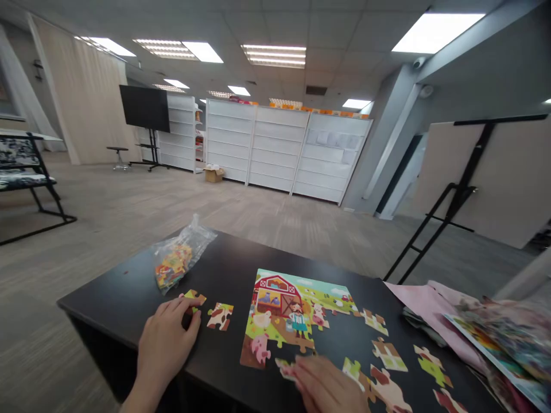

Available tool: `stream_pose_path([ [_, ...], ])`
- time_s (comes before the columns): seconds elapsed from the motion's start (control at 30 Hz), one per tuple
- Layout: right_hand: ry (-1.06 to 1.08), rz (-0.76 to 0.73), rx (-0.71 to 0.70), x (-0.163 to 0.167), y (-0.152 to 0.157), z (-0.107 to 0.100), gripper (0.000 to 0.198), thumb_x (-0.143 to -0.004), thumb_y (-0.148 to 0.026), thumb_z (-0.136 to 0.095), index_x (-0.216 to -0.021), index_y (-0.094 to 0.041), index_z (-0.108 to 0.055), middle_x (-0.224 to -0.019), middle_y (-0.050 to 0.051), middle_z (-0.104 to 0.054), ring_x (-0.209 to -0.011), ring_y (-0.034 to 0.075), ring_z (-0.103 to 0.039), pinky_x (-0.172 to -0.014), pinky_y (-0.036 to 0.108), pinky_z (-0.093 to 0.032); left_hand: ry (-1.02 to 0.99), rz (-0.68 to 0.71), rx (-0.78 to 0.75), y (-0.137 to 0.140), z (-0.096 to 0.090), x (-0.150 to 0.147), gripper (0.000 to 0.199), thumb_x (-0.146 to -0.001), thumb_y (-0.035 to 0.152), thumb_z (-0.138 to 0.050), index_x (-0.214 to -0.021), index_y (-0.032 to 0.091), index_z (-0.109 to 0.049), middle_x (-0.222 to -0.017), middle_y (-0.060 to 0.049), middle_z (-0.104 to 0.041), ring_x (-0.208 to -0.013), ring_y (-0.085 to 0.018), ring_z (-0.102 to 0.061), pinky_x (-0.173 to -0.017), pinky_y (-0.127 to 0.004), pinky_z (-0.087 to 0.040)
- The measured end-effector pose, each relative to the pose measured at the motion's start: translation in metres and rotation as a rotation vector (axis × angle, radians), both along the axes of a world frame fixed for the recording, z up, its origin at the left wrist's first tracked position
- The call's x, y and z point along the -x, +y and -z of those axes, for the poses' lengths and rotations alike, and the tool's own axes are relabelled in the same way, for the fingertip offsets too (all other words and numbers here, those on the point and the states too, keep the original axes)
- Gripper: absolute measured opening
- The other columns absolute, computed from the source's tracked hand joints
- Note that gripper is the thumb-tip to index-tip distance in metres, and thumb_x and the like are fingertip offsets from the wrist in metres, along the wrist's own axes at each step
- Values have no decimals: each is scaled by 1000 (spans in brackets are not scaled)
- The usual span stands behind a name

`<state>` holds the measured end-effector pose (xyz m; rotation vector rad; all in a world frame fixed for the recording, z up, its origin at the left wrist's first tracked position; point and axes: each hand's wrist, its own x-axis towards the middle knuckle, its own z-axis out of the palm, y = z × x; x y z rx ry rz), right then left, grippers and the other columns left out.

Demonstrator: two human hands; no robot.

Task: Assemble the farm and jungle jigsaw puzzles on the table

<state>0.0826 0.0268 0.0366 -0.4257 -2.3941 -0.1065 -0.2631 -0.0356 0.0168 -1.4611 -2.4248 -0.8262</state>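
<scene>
A partly joined farm jigsaw puzzle (279, 310) lies on the dark table, showing a red barn, a farmer and animals. At its left, my left hand (166, 338) rests with curled fingers on a yellow-green puzzle piece (196, 296), partly covered by the fingertips. A brown-and-white cow piece (221, 316) lies loose between that hand and the puzzle. My right hand (329, 384), fingers together and slightly blurred, holds a small puzzle piece (284, 369) just below the puzzle's lower edge. Several loose pieces (390, 354) are scattered to the right of the puzzle.
A clear plastic bag (178, 258) of puzzle pieces sits at the table's back left. Pink cloth (424, 295) and a plastic-wrapped colourful pack (508, 338) lie at the right edge. Beyond the table stand white shelves (275, 149) and a board on a black stand (456, 201).
</scene>
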Motion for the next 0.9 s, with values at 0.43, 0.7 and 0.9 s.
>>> stream_pose_path([
  [0.43, -139, -67, 101, 27, 11, 2, 22, -98, -12, -51, -113, -18, -66, -105, 6, -77, -102, 22, -72, -93, 31, -58, 60, 25, 18, 1, 0, 2, 34, -91, 40, -43, -104, 29, -72, -112, -5, -73, -110, -31, -62, -81, -39, -49],
  [0.7, -265, -65, 292, 33, 6, -32, 22, -89, -10, -54, -100, -22, -69, -99, 4, -75, -97, 21, -69, -98, 34, -54, 90, -15, 62, 6, 7, 5, 34, -92, 36, -45, -107, 21, -71, -112, -12, -63, -93, -31, -62, -81, -42, -49],
  [0.9, -82, -32, 302, 11, 46, -55, 39, -93, -10, -43, -121, -24, -66, -121, 10, -70, -109, 23, -67, -95, 35, -56, -256, 77, -197, 7, 3, 17, 40, -79, 39, -58, -112, 20, -69, -109, -9, -60, -96, -30, -66, -85, -43, -56],
])
